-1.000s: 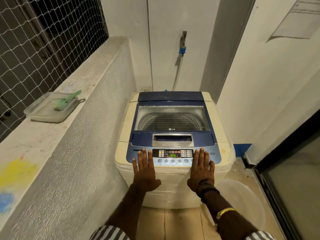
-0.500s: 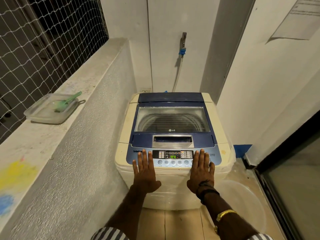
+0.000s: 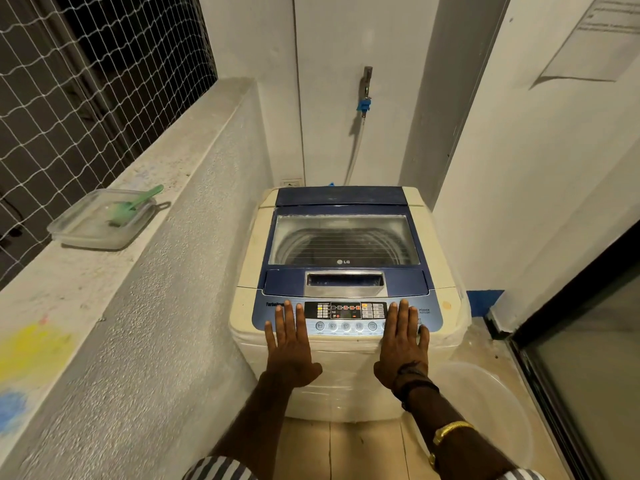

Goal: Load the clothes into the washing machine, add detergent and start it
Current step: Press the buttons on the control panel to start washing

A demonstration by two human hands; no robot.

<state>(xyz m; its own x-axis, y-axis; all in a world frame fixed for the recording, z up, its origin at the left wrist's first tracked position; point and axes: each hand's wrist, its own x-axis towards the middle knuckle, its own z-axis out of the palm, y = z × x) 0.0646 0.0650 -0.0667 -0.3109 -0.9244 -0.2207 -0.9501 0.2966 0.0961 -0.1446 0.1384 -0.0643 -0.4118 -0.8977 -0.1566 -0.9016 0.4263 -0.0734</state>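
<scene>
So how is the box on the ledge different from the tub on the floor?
The box is square and holds a green scoop; the tub is round and looks bigger. The box sits high on the ledge, the tub low by the washer. Both are see-through.

Washing machine (image 3: 246, 271) stands centre, back to the wall. Tap (image 3: 366, 81) on the wall behind it. Ledge (image 3: 104, 292) runs along its left and carries a container (image 3: 86, 233) with a scoop (image 3: 133, 206) in it (handle over the rim). Netting (image 3: 86, 81) is behind the ledge. Basin (image 3: 485, 410) sits on the floor, right of the machine. Left hand (image 3: 289, 344) and right hand (image 3: 403, 341) lie flat on the control panel (image 3: 346, 318), one each side of the display.
</scene>
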